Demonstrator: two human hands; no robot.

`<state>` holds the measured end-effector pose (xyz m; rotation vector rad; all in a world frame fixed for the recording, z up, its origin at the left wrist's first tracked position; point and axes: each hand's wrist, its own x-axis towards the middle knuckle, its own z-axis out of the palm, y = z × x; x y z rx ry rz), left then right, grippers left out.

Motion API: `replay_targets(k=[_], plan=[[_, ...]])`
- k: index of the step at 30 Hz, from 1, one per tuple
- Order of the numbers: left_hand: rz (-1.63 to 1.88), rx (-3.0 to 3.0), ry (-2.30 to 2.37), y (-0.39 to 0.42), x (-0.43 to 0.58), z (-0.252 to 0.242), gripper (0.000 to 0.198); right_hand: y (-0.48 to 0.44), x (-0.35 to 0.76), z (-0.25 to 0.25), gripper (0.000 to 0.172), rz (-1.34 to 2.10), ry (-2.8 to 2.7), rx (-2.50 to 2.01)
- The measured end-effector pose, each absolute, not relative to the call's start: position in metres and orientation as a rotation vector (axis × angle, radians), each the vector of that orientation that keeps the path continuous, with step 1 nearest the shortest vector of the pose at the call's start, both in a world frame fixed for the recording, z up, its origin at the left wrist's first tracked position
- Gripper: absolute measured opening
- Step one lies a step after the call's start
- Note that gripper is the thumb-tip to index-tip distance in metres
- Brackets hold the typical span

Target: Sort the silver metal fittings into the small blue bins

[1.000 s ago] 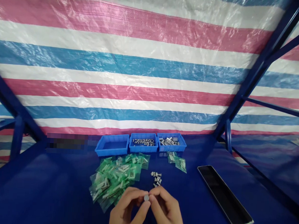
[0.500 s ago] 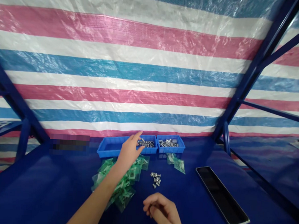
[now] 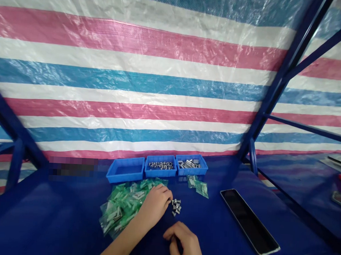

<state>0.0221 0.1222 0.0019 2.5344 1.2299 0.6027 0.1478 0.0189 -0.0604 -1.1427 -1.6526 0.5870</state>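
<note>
Headed metal studs (image 3: 176, 207) | loose sm. pile | on blue bench top (image 3: 45, 220)

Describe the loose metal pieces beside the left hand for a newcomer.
On the blue workbench, find three blue trays. Below them, right of the left hand, sits a small pile of metal fasteners, the only pieces not trayed or bagged.

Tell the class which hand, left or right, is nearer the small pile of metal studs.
Left. The left hand is just beside the pile of studs, at its left edge; the right hand lies farther off, below it.
</note>
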Motion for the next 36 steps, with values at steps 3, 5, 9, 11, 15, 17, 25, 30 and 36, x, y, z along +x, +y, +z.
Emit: replay_targets(k=[3,5,9,11,15,17,25,30,36], plan=[[0.720,2.481,1.241,0.117,0.016,0.010,0.025,0.018,0.149,-0.059,0.029,0.565,-1.604,-1.127],[0.847,2.396,1.240,0.109,0.011,0.016,0.023,0.018,0.150,-0.055,0.028,0.555,-1.563,-1.136],[1.148,1.913,1.093,0.088,0.003,0.019,0.014,0.017,0.150,-0.042,0.024,0.562,-1.460,-1.135],[1.200,1.678,1.011,0.079,0.001,0.015,0.009,0.017,0.150,-0.035,0.021,0.571,-1.415,-1.121],[1.208,1.426,0.942,0.067,-0.002,0.008,0.005,0.018,0.151,-0.025,0.019,0.582,-1.370,-1.104],[1.199,1.361,0.963,0.062,-0.001,0.007,0.007,0.019,0.151,-0.020,0.017,0.591,-1.363,-1.082],[1.208,1.135,1.014,0.048,0.006,0.005,0.017,0.022,0.158,-0.003,0.019,0.561,-1.454,-0.944],[1.192,1.058,1.044,0.043,0.008,0.006,0.025,0.023,0.163,-0.005,0.016,0.533,-1.533,-0.921],[1.299,1.044,1.110,0.030,0.016,0.012,0.030,0.020,0.162,-0.004,0.013,0.578,-1.430,-0.911]])
